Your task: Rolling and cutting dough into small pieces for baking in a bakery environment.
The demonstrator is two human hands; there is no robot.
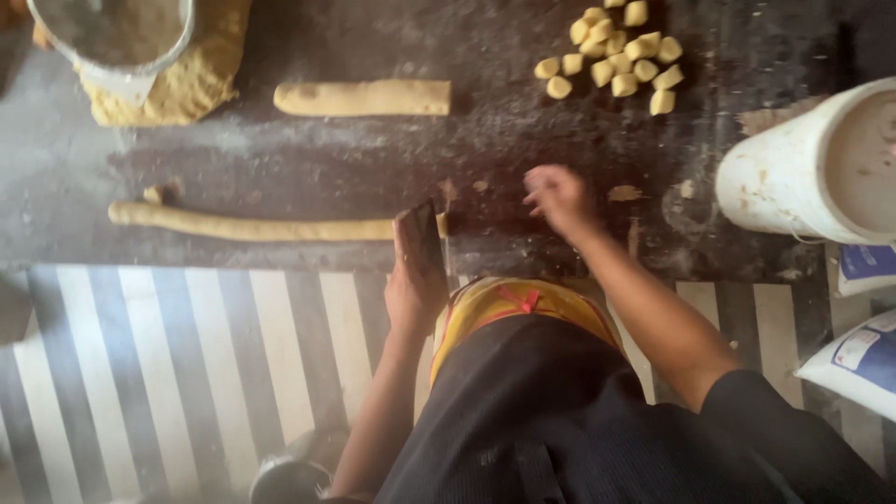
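1. Head view, hands. The left hand (413, 280) is closed around a dark flat-bladed cutter (422, 238), blade set on edge at the right end of the long dough rope (252, 225). The right hand (557, 198) hovers over the dark worktop (373, 159) just right of the blade, fingers loosely curled and blurred; whether it pinches a piece of dough cannot be told.

2. Head view, step in hand. By the look of it, the rope is being portioned into short pieces at its right end. A further cut would call for the blade to stay square to the rope and the cut piece to be cleared aside, towards the heap.

3. Head view, dough. The long rope is pale yellow, thin, slightly uneven, and lies along the near edge of the worktop. A shorter, thicker dough log (362, 97) lies well behind it. A heap of cut dough pieces (616, 58), small, blocky and soft-edged, sits at the far right. A coarse, crumbly dough mass (177, 84) lies at the far left, under a round metal bowl (112, 33).

4. Head view, surroundings. The worktop is dusted with flour and scraps. A white plastic bucket (807, 173) stands at the right, and white sacks (854, 359) lie below it. The floor (187, 364) is striped.
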